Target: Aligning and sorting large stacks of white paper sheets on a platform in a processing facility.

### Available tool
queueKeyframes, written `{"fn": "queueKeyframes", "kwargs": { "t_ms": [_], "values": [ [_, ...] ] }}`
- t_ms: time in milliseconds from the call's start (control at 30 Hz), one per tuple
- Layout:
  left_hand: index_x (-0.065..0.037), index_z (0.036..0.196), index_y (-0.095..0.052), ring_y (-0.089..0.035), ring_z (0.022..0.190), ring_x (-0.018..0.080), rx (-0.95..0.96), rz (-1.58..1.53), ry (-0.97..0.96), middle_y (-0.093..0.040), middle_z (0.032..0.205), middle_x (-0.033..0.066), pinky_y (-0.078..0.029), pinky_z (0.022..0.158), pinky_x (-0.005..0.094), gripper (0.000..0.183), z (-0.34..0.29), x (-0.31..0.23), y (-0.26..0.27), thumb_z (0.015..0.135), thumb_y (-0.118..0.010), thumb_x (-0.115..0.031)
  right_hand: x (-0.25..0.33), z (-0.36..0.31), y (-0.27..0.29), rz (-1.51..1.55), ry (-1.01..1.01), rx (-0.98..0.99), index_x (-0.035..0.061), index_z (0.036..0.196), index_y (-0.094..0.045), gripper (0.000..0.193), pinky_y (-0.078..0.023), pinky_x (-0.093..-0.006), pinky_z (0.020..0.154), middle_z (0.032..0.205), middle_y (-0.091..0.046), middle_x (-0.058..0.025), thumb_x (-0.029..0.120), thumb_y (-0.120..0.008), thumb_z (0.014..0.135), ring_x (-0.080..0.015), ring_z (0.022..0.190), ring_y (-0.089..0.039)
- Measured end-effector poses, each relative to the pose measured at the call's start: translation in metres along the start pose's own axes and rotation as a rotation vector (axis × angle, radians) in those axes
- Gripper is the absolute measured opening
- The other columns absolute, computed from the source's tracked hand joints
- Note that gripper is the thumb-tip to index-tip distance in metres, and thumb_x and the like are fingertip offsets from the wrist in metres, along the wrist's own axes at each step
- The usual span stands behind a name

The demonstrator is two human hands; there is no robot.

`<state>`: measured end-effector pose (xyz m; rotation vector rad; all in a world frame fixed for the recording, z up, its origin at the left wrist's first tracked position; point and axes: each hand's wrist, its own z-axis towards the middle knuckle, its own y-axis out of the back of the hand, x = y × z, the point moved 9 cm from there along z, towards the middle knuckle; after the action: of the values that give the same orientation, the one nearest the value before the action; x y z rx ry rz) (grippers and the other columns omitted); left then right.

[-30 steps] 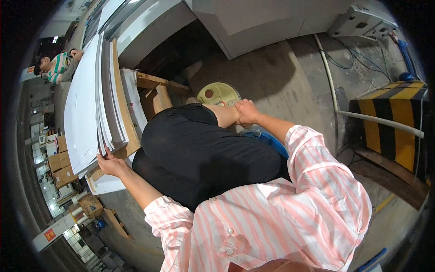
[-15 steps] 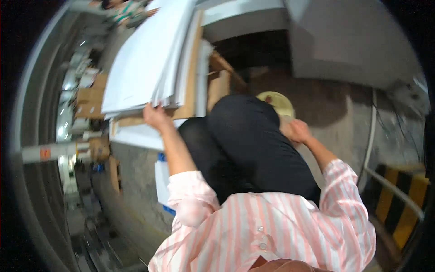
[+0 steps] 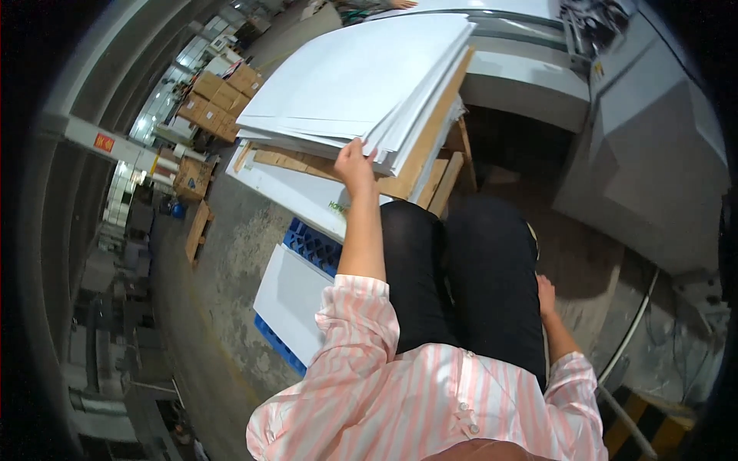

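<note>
A thick stack of large white sheets (image 3: 346, 73) lies in front of me, its near corner fanned into several layers. My left hand (image 3: 356, 163) is at that near corner, thumb and fingers closed on the edges of the sheets. Beneath the stack is a brown board (image 3: 430, 146), with wooden pallet pieces (image 3: 444, 184) showing under it. My right hand (image 3: 546, 295) is low beside my right thigh; its fingers are mostly hidden, so what it touches cannot be made out.
A white slab (image 3: 296, 192) juts out below the stack. Left of my legs, a blue plastic pallet (image 3: 311, 244) carries white sheets (image 3: 296, 300). A grey machine housing (image 3: 653, 131) stands right. Cardboard boxes (image 3: 211, 107) are stacked far left. Another person's hand (image 3: 401, 4) shows at the top.
My view has turned, so the stack sits farther right in the picture. My left hand stays at the sheet corner. My right hand has come back along my thigh and is more hidden.
</note>
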<state>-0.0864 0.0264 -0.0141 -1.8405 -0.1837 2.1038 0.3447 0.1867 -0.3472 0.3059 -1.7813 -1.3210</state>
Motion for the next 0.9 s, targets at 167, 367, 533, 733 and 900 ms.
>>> {"fn": "queueKeyframes", "kwargs": {
  "t_ms": [167, 367, 533, 733, 900],
  "values": [
    [0.006, 0.09, -0.055, -0.053, 0.076, 0.0146, -0.012, -0.05, 0.103, -0.051, 0.085, 0.0082, -0.054, 0.063, 0.0301, 0.017, -0.001, 0.002, -0.006, 0.083, -0.056, -0.01, -0.007, -0.016, -0.013, 0.091, -0.06, -0.183, 0.0035, 0.101, -0.047, 0.025, -0.038, -0.042, 0.078, 0.098, -0.045, -0.017, 0.019, -0.043, 0.083, -0.0346, 0.093, -0.045],
    [0.007, 0.096, -0.055, -0.052, 0.081, 0.0119, 0.042, 0.005, 0.024, -0.051, 0.088, 0.0065, -0.053, 0.067, 0.0299, 0.023, -0.005, 0.002, 0.001, 0.084, -0.058, -0.013, -0.043, 0.002, -0.052, 0.479, -0.197, 0.202, 0.0024, 0.117, -0.041, 0.044, -0.037, -0.0399, 0.085, 0.112, -0.042, -0.0165, 0.024, -0.049, 0.081, -0.0355, 0.099, -0.041],
    [0.008, 0.103, -0.052, -0.052, 0.084, 0.0118, 0.029, 0.009, 0.015, -0.051, 0.09, 0.0073, -0.054, 0.068, 0.0299, 0.029, -0.002, -0.01, 0.025, 0.084, -0.058, -0.013, -0.054, 0.024, -0.087, 0.384, -0.091, 0.466, 0.0028, 0.122, -0.039, 0.054, -0.038, -0.0386, 0.089, 0.118, -0.04, -0.0174, 0.021, -0.057, 0.074, -0.0364, 0.105, -0.04],
    [0.009, 0.1, -0.053, -0.053, 0.079, 0.0144, 0.034, 0.086, 0.096, -0.052, 0.089, 0.0102, -0.054, 0.058, 0.0272, 0.031, 0.001, 0.009, -0.03, 0.08, -0.062, -0.013, -0.177, 0.012, -0.118, 0.809, -0.257, 0.193, 0.001, 0.117, -0.047, 0.047, -0.039, -0.04, 0.086, 0.111, -0.05, -0.0193, 0.034, -0.048, 0.083, -0.0371, 0.102, -0.048],
    [0.009, 0.093, -0.055, -0.054, 0.07, 0.015, -0.084, 0.233, 0.045, -0.052, 0.087, 0.0112, -0.053, 0.05, 0.0251, 0.031, 0.007, -0.016, 0.014, 0.077, -0.065, -0.017, -0.148, -0.053, -0.09, 0.885, -0.354, 0.118, -0.0001, 0.114, -0.051, 0.048, -0.04, -0.0392, 0.084, 0.105, -0.055, -0.0193, 0.038, -0.038, 0.088, -0.0349, 0.099, -0.052]
  ]
}}
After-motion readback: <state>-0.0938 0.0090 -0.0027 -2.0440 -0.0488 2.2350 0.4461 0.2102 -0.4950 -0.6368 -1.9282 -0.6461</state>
